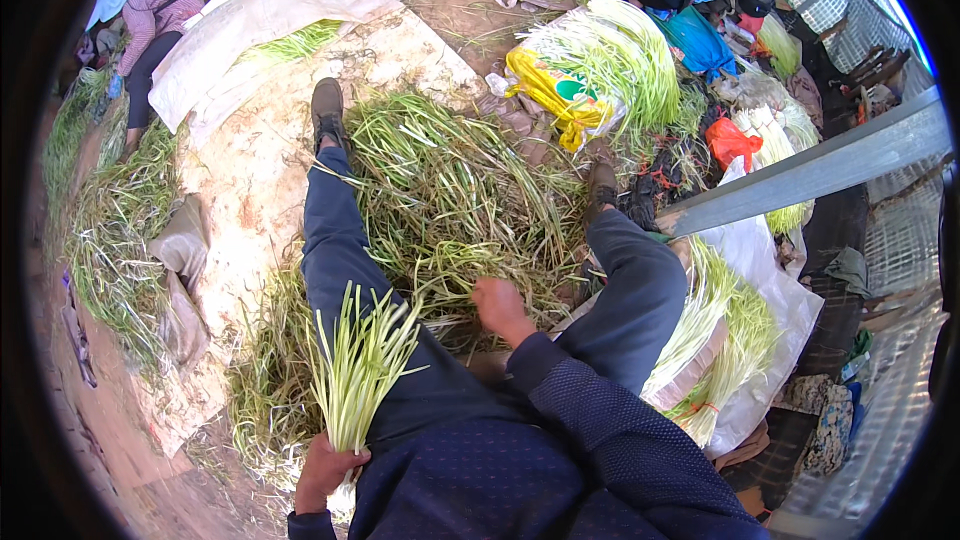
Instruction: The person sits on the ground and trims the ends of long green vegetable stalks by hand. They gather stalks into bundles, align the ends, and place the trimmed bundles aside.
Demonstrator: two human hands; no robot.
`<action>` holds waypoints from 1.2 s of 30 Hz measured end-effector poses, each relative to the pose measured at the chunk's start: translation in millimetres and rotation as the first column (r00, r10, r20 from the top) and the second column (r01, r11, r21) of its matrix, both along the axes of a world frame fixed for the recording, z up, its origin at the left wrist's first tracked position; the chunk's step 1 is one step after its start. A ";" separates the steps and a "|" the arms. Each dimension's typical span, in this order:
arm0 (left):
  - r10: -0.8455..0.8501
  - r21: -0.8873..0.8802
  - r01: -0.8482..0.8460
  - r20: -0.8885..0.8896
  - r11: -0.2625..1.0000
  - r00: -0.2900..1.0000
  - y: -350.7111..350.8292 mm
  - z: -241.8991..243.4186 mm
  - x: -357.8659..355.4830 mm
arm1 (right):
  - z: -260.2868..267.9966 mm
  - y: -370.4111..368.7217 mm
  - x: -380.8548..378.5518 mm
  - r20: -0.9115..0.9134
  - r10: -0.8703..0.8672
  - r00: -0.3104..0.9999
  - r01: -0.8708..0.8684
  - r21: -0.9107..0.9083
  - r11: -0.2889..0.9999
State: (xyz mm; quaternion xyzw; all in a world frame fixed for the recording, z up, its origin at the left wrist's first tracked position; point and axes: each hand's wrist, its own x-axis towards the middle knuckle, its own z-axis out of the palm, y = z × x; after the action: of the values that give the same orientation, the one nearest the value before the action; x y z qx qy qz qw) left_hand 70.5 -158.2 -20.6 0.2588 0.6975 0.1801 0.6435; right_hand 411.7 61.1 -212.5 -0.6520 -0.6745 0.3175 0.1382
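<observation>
My left hand (330, 465) is closed around the lower end of a bunch of pale green-yellow stalks (360, 375), whose loose tops fan upward over my thigh. Between my legs lies a large heap of long green leafy stalks (457, 187), some of them brown. My right hand (501, 306) is above the near part of that heap, with its fingers curled; whether a stalk is between them cannot be told. A further pile of wilted stalks (277, 367) lies beside my leg on the left.
Pale bunches (615, 52) rest on a yellow plastic bag (555, 97). More bundles (720, 330) lie on white plastic sheeting (787, 315) at right. A metal post (810, 165) slants in from the right. One person (154, 30) bends at upper left; others sit at upper right.
</observation>
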 end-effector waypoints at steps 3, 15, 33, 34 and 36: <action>-0.051 0.002 0.052 -0.030 0.999 0.998 2.3 -0.3 0.3 | -2.5 7.9 19.4 -0.030 -0.076 0.997 0.078 0.067 0.995; -0.017 0.010 0.017 -0.020 1.000 1.000 -0.6 10.4 4.1 | 78.3 10.4 -37.2 -0.260 0.178 0.949 -0.155 0.103 0.982; -0.077 -0.013 0.077 -0.074 0.997 0.994 -8.0 19.7 0.8 | 60.6 -1.9 -48.7 -0.046 0.450 0.892 -0.436 0.174 0.883; -0.054 -0.056 0.050 -0.066 0.997 0.996 -8.9 20.2 1.0 | 60.9 3.4 -47.3 -0.058 0.348 0.936 -0.336 0.150 0.930; -0.005 -0.052 0.006 0.026 0.999 1.000 -7.7 19.7 1.7 | 70.5 11.7 -46.6 -0.177 0.306 0.935 -0.279 0.160 0.947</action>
State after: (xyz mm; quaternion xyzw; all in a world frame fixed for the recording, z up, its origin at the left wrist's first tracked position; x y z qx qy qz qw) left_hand 72.2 -165.9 -0.9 0.2415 0.6930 0.1635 0.6594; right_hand 365.1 72.8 -142.0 -0.4984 -0.7664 0.3530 0.1990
